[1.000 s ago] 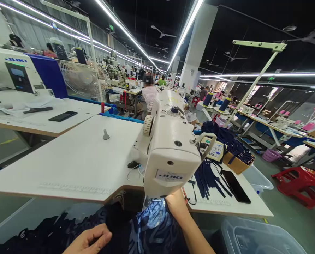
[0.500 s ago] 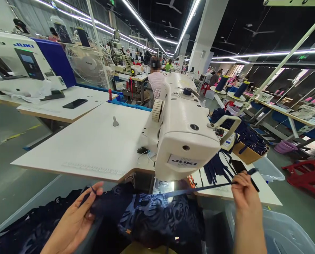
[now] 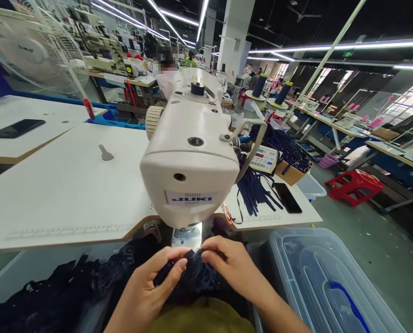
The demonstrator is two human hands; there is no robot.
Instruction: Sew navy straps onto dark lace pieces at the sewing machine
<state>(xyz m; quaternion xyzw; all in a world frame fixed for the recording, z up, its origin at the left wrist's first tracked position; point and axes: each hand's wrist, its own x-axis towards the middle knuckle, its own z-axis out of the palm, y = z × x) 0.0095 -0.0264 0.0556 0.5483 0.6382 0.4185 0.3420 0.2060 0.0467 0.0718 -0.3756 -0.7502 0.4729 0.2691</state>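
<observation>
Just in front of the sewing machine (image 3: 189,171), both hands pinch a dark navy patterned fabric (image 3: 201,277). My left hand (image 3: 154,282) is closed, thumb and fingers gripping a dark edge or strap of it. Close beside it, my right hand (image 3: 232,263) is closed on the same fabric, fingertips nearly meeting the left ones. The lit metal sewing plate (image 3: 186,236) lies right behind the fingertips, under the machine head. Part of the fabric hangs down over the lap, and the hands hide much of it.
Dark fabric pieces (image 3: 40,291) fill a bin at the left. A lidded clear plastic box (image 3: 331,277) stands at the right. On the white table (image 3: 71,189) lies a grey metal piece (image 3: 105,152). Navy strips (image 3: 257,189) and a phone (image 3: 287,198) lie right of the machine.
My right hand has come from the far right, where it held a strip stretched out, to the middle. My left hand moved right to meet it. The view has shifted right.
</observation>
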